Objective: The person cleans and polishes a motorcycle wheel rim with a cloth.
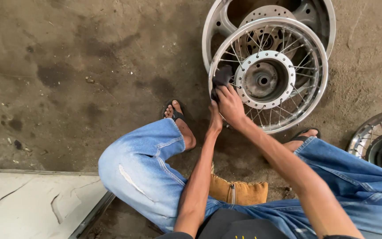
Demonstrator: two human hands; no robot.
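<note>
A chrome spoked motorcycle wheel [311, 102] with a silver hub [264, 79] lies on the stained concrete floor between my feet. My right hand [231, 105] presses a dark cloth [222, 77] against the spokes at the wheel's left side. Just left of it, my left hand [215, 120] rests with closed fingers at the rim's lower-left edge; its grip is hidden behind the right hand. I sit low in blue jeans and black sandals, my knees spread.
A second rim with a brake disc [219, 22] lies under and behind the spoked wheel. Another wheel [374, 132] sits at the right edge. A tan leather pouch [239, 191] is between my legs. A cracked pale slab [32, 203] lies lower left.
</note>
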